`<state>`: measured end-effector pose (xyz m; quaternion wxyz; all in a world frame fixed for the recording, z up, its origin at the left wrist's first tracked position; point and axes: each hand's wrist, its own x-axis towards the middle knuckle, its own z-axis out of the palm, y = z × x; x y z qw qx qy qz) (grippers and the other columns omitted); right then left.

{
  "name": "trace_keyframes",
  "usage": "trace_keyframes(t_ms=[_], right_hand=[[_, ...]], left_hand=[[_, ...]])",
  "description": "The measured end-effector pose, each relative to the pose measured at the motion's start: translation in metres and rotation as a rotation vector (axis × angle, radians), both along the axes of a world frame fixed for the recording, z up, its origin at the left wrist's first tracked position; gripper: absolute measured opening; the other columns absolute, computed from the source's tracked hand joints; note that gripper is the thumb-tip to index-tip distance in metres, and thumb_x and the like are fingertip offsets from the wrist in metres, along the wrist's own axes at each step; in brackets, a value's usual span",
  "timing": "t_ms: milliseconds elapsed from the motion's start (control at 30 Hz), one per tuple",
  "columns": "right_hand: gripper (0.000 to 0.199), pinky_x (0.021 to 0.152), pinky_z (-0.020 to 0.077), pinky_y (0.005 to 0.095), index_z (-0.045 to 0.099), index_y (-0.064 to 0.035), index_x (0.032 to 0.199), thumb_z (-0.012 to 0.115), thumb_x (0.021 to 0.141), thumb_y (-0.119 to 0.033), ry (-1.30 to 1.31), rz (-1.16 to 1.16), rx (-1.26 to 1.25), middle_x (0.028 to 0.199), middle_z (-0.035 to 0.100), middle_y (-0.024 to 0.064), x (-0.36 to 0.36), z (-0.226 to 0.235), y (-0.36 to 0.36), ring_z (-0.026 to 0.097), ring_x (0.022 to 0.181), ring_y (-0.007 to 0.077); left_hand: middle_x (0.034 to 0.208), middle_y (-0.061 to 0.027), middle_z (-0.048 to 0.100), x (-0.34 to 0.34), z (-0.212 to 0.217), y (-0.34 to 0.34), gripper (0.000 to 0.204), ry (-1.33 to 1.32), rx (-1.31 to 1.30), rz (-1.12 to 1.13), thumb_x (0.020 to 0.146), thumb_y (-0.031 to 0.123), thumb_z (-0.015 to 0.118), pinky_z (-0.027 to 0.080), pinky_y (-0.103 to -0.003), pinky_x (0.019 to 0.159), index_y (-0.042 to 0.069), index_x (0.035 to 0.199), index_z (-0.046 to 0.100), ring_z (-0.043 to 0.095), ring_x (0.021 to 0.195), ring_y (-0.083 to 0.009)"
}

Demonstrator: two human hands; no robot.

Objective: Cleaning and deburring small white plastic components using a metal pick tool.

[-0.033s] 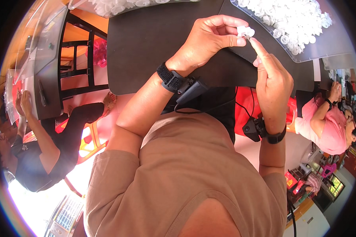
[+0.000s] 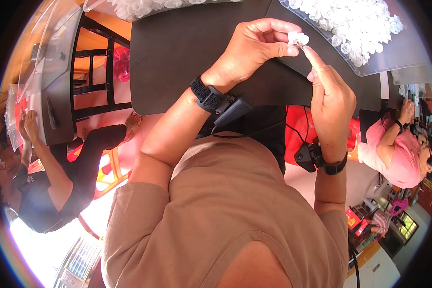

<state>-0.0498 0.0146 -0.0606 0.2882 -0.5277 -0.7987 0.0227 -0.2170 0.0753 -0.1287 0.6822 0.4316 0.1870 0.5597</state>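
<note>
My left hand (image 2: 259, 45) pinches a small white plastic piece (image 2: 300, 38) between thumb and fingers, above the dark tabletop (image 2: 187, 57). From the right, my right hand (image 2: 333, 96) reaches in, its index finger stretched along toward the piece and its other fingers curled. A thin dark tip shows at the underside of the piece, by that index fingertip. Whatever the curled fingers grip is mostly hidden. Both wrists wear black bands with small dark devices strapped on.
A clear bin (image 2: 365, 74) heaped with white plastic pieces stands far right. Another clear bin (image 2: 144, 18) with similar pieces sits at the far edge. One person in dark clothes (image 2: 48, 187) works at the left, another in pink (image 2: 393, 149) at the right.
</note>
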Motion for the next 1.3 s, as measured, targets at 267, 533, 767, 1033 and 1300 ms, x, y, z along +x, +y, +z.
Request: trace_keyframes(t_ms=[267, 533, 767, 1033, 1300], right_hand=[[0.042, 0.053, 0.0453, 0.0347, 0.065, -0.0192, 0.118, 0.058, 0.081, 0.001, -0.059, -0.017, 0.012, 0.072, 0.057, 0.0059, -0.001, 0.001, 0.0, 0.056, 0.057, 0.0249], [0.048, 0.052, 0.0455, 0.037, 0.064, -0.0217, 0.119, 0.059, 0.076, -0.001, -0.275, -0.05, 0.028, 0.068, 0.052, 0.0058, -0.002, 0.009, 0.001, 0.056, 0.056, 0.026], [0.042, 0.053, 0.0456, 0.0392, 0.064, -0.0178, 0.118, 0.056, 0.081, -0.001, -0.368, -0.046, -0.02, 0.072, 0.055, 0.0088, -0.008, 0.015, 0.0, 0.057, 0.059, 0.029], [0.039, 0.051, 0.0479, 0.0385, 0.065, -0.0164, 0.116, 0.056, 0.08, -0.003, -0.455, -0.037, -0.026, 0.071, 0.057, 0.0059, -0.008, 0.011, 0.004, 0.061, 0.057, 0.0272], [0.035, 0.053, 0.051, 0.0371, 0.065, -0.0147, 0.113, 0.056, 0.08, -0.007, -0.579, -0.047, -0.017, 0.072, 0.059, 0.0047, -0.012, 0.006, 0.008, 0.064, 0.06, 0.0264]], left_hand=[[0.105, -0.0105, 0.067, 0.001, -0.002, 0.0, 0.033, 0.024, 0.035, 0.034, 0.081, -0.005, 0.068, 0.051, -0.03, 0.092, -0.001, 0.113, 0.062, 0.064, 0.098, -0.0163], [0.103, -0.0101, 0.068, 0.0, 0.0, -0.002, 0.032, 0.053, 0.037, 0.064, 0.081, -0.006, 0.068, 0.053, -0.029, 0.089, -0.001, 0.112, 0.063, 0.065, 0.095, -0.0152], [0.103, -0.0102, 0.068, 0.0, -0.005, -0.002, 0.032, 0.168, 0.024, 0.11, 0.081, -0.005, 0.069, 0.053, -0.028, 0.089, -0.003, 0.112, 0.063, 0.065, 0.095, -0.015], [0.102, -0.0112, 0.068, -0.001, -0.008, -0.003, 0.031, 0.242, -0.018, 0.114, 0.081, -0.003, 0.07, 0.053, -0.028, 0.088, -0.003, 0.111, 0.064, 0.065, 0.094, -0.0154], [0.103, -0.0109, 0.068, -0.001, -0.013, 0.001, 0.03, 0.319, -0.049, 0.112, 0.082, -0.001, 0.07, 0.052, -0.028, 0.088, -0.003, 0.111, 0.063, 0.065, 0.094, -0.0151]])
